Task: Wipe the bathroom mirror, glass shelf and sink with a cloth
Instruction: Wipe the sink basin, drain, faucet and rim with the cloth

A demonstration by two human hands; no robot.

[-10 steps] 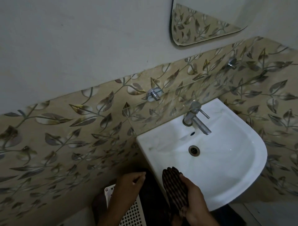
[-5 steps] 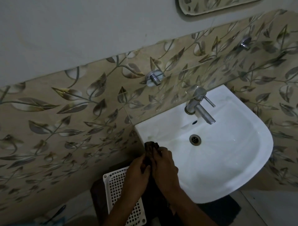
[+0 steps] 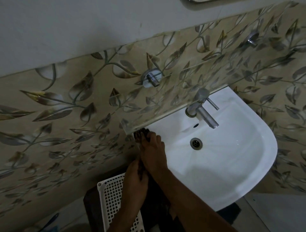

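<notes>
A white sink (image 3: pixel 235 165) hangs on the leaf-tiled wall, with a steel tap (image 3: pixel 202 109) and a drain (image 3: pixel 196 143). Above it runs a clear glass shelf (image 3: pixel 173 97) on two chrome brackets. My right hand (image 3: pixel 153 152) presses a dark striped cloth (image 3: pixel 140 134) on the sink's back left corner, just under the shelf's left end. Lower down at the sink's left edge, my left hand (image 3: pixel 135 178) pinches the cloth's hanging dark end. Only a sliver of the mirror (image 3: pixel 195 1) shows at the top edge.
A white perforated plastic basket (image 3: pixel 112 197) sits below my left hand, beside the sink's left side. A dark mat (image 3: pixel 231 213) lies on the floor under the sink. The shelf's glass corner (image 3: pixel 124 127) juts out close to the cloth.
My view has tilted down, so the mirror has slid almost out of sight. My right hand has pushed the cloth up along the sink's left rim to the back corner; my left hand stayed lower.
</notes>
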